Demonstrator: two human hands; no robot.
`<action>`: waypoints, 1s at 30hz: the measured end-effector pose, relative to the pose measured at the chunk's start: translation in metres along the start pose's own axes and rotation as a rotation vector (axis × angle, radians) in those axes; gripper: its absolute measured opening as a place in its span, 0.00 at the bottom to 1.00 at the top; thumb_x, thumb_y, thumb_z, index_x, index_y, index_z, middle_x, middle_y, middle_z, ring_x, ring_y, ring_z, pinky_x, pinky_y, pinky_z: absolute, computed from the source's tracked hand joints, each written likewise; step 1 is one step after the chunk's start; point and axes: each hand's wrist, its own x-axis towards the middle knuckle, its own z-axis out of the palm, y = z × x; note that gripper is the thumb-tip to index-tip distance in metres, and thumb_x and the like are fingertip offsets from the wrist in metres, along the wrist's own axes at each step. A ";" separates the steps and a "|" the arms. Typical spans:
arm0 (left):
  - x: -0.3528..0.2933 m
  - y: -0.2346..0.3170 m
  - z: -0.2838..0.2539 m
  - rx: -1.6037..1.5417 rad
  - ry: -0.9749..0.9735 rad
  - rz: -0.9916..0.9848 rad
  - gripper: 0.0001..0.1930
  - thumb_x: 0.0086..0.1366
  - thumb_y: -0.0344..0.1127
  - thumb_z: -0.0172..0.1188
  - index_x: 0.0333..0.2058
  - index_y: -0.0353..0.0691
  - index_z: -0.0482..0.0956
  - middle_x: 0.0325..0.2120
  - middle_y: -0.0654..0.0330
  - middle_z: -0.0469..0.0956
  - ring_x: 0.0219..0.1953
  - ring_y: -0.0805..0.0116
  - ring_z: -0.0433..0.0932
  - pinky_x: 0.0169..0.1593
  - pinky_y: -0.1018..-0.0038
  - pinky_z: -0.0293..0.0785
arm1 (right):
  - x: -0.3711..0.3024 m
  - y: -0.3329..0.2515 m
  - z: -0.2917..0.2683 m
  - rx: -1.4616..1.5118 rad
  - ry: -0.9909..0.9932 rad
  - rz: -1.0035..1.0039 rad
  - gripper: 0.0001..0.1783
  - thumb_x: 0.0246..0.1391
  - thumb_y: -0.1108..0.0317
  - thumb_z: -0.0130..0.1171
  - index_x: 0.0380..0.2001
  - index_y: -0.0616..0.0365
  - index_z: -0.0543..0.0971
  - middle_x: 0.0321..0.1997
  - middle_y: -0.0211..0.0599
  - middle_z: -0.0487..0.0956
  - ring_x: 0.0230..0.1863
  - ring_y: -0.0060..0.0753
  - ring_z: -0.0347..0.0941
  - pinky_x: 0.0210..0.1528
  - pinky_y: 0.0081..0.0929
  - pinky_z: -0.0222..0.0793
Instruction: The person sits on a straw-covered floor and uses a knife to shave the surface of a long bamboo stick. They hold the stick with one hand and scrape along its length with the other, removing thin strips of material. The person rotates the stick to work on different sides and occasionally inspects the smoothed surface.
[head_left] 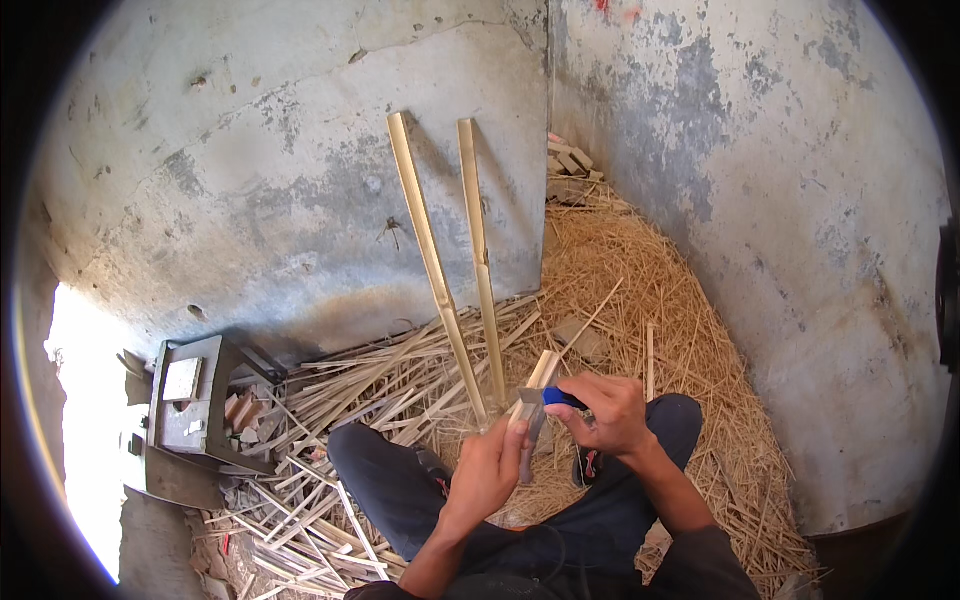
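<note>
Knife blade half-hidden behind left hand

bamboo strip: pale, smooth | knife handle: glossy blue plastic | wall: rough concrete

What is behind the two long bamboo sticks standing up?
Behind the two bamboo sticks is a stained grey wall. Their feet are buried in bamboo strips, so the floor is hidden.

A short pale bamboo strip stands nearly upright, tilted slightly right, its lower end gripped in the left hand above the person's lap. A knife with a blue handle, held in the right hand, lies across the strip's upper part, its grey blade touching the wood.
</note>
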 end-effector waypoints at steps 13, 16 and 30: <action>-0.006 -0.005 -0.006 0.026 0.028 0.031 0.20 0.83 0.42 0.49 0.34 0.33 0.77 0.16 0.53 0.71 0.20 0.58 0.73 0.30 0.62 0.70 | 0.004 0.007 0.001 -0.087 0.061 0.030 0.13 0.62 0.55 0.71 0.37 0.54 0.87 0.29 0.33 0.85 0.23 0.35 0.81 0.26 0.31 0.74; -0.021 -0.008 -0.010 0.017 -0.031 -0.004 0.20 0.83 0.42 0.49 0.34 0.32 0.78 0.16 0.54 0.71 0.20 0.59 0.73 0.30 0.62 0.70 | 0.014 0.031 -0.015 -0.099 0.253 0.269 0.14 0.64 0.57 0.69 0.38 0.58 0.87 0.29 0.38 0.85 0.25 0.34 0.82 0.27 0.30 0.74; -0.014 -0.020 0.000 0.089 0.089 0.017 0.15 0.81 0.38 0.51 0.40 0.31 0.77 0.21 0.45 0.77 0.24 0.41 0.78 0.32 0.56 0.72 | -0.010 -0.017 0.017 0.041 -0.069 0.042 0.18 0.59 0.53 0.73 0.41 0.56 0.87 0.33 0.34 0.86 0.26 0.37 0.83 0.27 0.32 0.77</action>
